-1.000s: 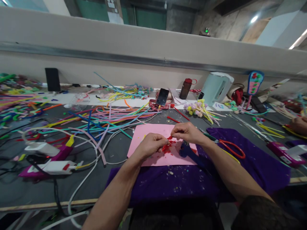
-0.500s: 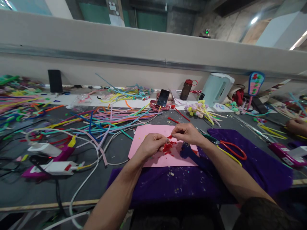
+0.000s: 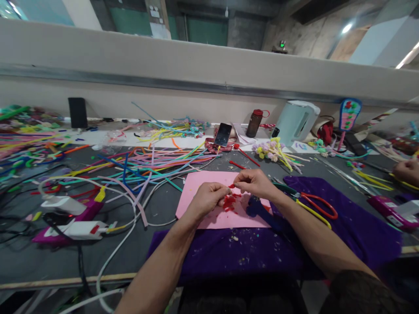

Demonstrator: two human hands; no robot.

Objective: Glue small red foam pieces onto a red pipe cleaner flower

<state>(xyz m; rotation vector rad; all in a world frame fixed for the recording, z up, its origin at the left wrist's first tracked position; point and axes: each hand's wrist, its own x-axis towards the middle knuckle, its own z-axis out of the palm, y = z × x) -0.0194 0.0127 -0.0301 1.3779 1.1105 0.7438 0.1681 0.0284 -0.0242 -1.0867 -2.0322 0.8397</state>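
Observation:
Over the pink sheet (image 3: 204, 220), my left hand (image 3: 209, 197) and my right hand (image 3: 255, 182) face each other with fingertips pinched close together. Between them is a small red fuzzy piece (image 3: 231, 186), perhaps a bit of pipe cleaner, gripped from both sides; its exact shape is too small to make out. Just below the fingers, loose red scraps (image 3: 231, 206) lie on the sheet. A dark blue object (image 3: 257, 207) rests on the sheet's right part, near my right wrist. Pliers with red and yellow handles (image 3: 319, 205) lie beyond my right forearm.
Purple cloth (image 3: 235, 253) lies under the sheet. Many coloured pipe cleaners (image 3: 163, 157) spread to the left, near a power strip (image 3: 91, 218) with white cables. A phone (image 3: 222, 134), bottle (image 3: 254, 123) and kettle (image 3: 296, 122) stand behind. Another person's hand (image 3: 406, 170) is at the far right.
Both hands stay pinched over the sheet with almost no movement. The whole view has shifted very slightly.

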